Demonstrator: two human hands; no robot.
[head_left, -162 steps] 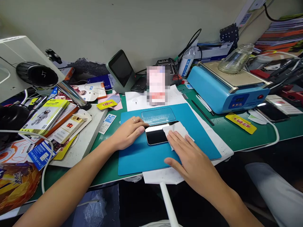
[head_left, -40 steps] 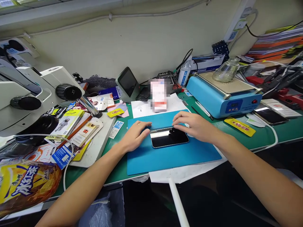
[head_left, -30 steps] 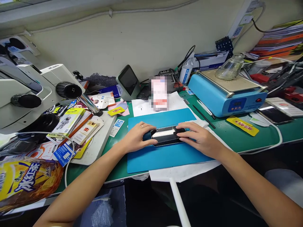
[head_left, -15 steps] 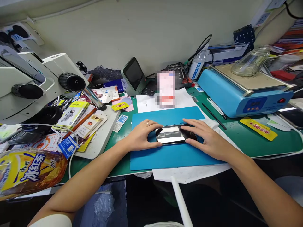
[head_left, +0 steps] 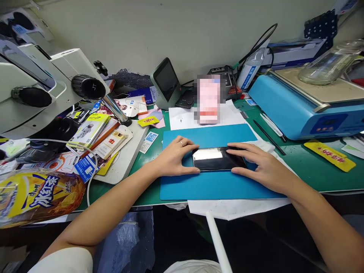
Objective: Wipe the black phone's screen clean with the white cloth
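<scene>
A smartphone (head_left: 220,163) with a black, glossy screen lies sideways on the blue mat (head_left: 210,187). A bright white reflection covers the upper left of its screen. My left hand (head_left: 176,157) holds the phone's left end, with the thumb at the near edge and the fingers at the far edge. At the other end, my right hand (head_left: 263,163) grips it the same way, one fingertip reaching over the glass. The phone's underside is hidden.
At left stand a microscope (head_left: 61,81), piled boxes and a bottle of iced tea (head_left: 40,195). A blue heating plate (head_left: 309,102) with a glass jar (head_left: 330,62) is at right. A black pen-like stick (head_left: 269,136) lies beside the mat. Behind it is a blurred pink item (head_left: 209,98).
The view has shifted, so most of the scene sits further right. The reflection on the phone's screen has shrunk, leaving more of it black. Both hands keep their hold.
</scene>
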